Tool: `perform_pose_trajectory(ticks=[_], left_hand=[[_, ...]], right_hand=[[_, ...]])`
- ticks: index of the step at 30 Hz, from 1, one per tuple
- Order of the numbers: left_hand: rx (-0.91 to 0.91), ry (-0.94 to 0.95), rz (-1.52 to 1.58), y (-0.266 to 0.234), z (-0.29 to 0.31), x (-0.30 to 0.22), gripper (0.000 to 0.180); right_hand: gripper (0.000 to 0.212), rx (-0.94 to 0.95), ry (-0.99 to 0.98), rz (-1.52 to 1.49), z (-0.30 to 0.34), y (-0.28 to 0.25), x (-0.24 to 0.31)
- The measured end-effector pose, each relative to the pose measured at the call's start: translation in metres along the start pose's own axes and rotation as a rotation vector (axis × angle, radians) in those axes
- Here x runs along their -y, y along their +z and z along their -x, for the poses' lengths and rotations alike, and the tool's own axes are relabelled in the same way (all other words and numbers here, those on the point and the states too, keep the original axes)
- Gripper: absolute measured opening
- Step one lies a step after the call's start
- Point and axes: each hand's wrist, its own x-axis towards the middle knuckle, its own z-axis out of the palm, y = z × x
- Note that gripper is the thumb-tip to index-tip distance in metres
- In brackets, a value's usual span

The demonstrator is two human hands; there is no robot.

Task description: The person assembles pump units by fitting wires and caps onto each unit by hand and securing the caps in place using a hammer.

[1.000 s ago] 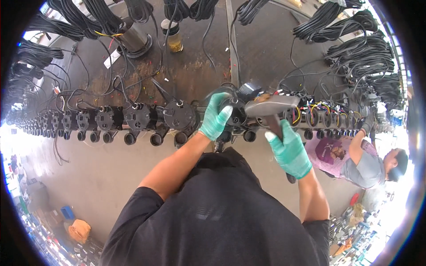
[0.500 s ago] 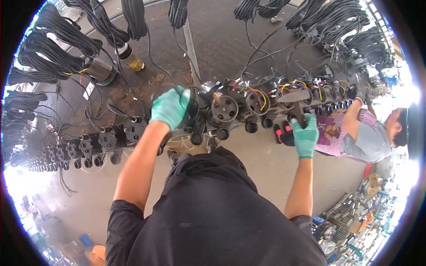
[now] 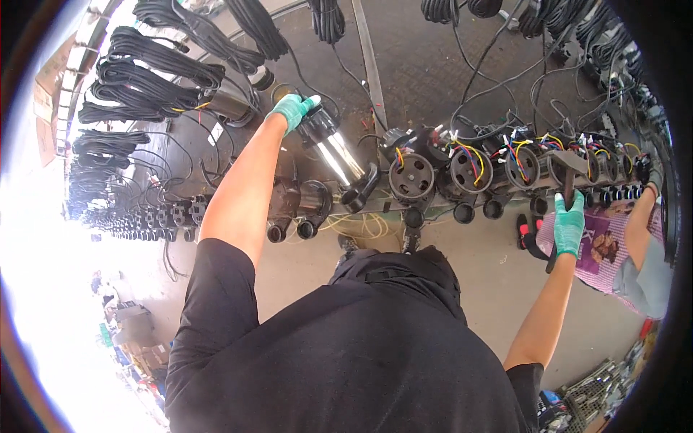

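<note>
My left hand [image 3: 292,113], in a green glove, is closed around the black upper end of a submersible pump [image 3: 338,155] with a shiny metal barrel. The pump lies tilted, its black outlet end toward the bench's near edge. In my right hand [image 3: 569,227], also gloved in green, is a hammer [image 3: 565,160] gripped by its handle, head up. Near the hammer stand several open round pump housings [image 3: 471,173] with red, yellow and blue wires. Another round black housing [image 3: 411,177] with holes in its face sits just right of the tilted pump.
Coiled black cables [image 3: 162,58] hang over the far left of the dark bench [image 3: 419,65], with more at the far right. Black pump bodies line the near edge on the left. A person [image 3: 639,238] works at the right. Bins of parts [image 3: 599,393] stand lower right.
My left hand has moved away from my body, and the pump it holds now leans over with its metal barrel showing. My right hand still grips the hammer. The whole view has shifted.
</note>
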Motion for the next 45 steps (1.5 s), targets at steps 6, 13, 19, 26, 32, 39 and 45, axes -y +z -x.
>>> perform_pose_trajectory(ticks=[6, 13, 19, 26, 32, 39, 45], left_hand=[[0.103, -0.118, 0.261, 0.01, 0.011, 0.008, 0.053], [0.296, 0.275, 0.226, 0.03, 0.109, -0.056, 0.037], [0.201, 0.35, 0.227, 0.059, 0.165, -0.055, 0.024], [0.211, 0.337, 0.068, 0.039, 0.163, -0.057, 0.028], [0.28, 0.492, 0.017, 0.03, 0.171, -0.051, 0.032], [0.004, 0.501, 0.283, 0.071, 0.174, -0.073, 0.028], [-0.246, 0.397, 0.202, 0.082, 0.161, -0.066, 0.03]], right_hand=[[0.059, -0.138, -0.204, 0.185, 0.013, -0.001, 0.011], [0.035, -0.146, -0.224, -0.451, 0.058, 0.002, 0.093], [0.017, 0.118, -0.591, -0.381, 0.086, 0.029, 0.213], [0.021, 0.575, -1.063, -0.01, 0.041, 0.131, 0.306], [0.025, 0.725, -1.26, 0.445, 0.009, 0.219, 0.313], [0.036, 0.782, -0.931, 1.113, -0.015, 0.248, 0.289], [0.04, 0.49, -1.104, 0.346, -0.006, 0.228, 0.341]])
